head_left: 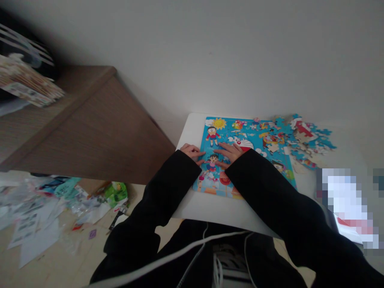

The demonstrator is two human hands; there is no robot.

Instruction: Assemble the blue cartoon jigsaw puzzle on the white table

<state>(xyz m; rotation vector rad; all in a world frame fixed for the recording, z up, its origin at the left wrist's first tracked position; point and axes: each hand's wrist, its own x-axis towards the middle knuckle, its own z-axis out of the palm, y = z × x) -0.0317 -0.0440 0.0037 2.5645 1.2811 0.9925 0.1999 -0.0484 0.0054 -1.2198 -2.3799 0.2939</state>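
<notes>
A blue cartoon jigsaw puzzle [216,188] lies flat on a small white table, showing a sun, a figure in a red top and a figure in pink. At its left edge, my left hand [192,151] rests with fingers stretched onto the picture. My right hand [231,154] lies over the middle of the left part, its fingers spread and pointing left. Between the two hands is the pink-dressed figure. Whether a single piece sits under either set of fingertips is too small to tell. Loose puzzle pieces [303,134] are heaped at the puzzle's right, some overlapping it.
The white table [207,206] stands against a grey wall. To the left is a brown wooden cabinet [120,128] with a bundle of cotton swabs [33,82] on top. Papers and plastic bags [117,194] litter the floor. A white cable [168,256] crosses before my body.
</notes>
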